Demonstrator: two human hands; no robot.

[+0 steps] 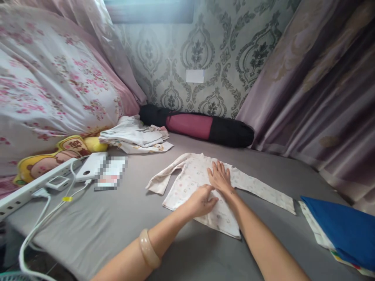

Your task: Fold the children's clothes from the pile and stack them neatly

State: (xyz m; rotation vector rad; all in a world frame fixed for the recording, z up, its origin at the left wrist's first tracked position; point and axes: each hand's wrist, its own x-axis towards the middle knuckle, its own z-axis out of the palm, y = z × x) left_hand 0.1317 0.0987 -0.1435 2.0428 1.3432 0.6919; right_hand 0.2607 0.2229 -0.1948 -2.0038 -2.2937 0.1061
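Observation:
A small white long-sleeved shirt point(187, 177) with a faint pastel print lies spread on the grey sheet. Its right-side sleeve stretches straight out, while the left-side sleeve bends down. My right hand point(219, 177) rests flat on the upper part of the shirt, fingers spread. Just below it, my left hand point(202, 201) lies on the middle of the shirt with its fingers curled in. Whatever those fingers may grip is hidden under them. A pale bangle point(149, 249) circles my left forearm.
Stacked clothes point(134, 134) lie at the back left, and a blue folded cloth point(342, 226) tops a pile at right. A black and maroon long bag point(190, 125) lines the wall. At left are a power strip point(38, 187), cables, a white device point(91, 167) and a yellow plush point(55, 158).

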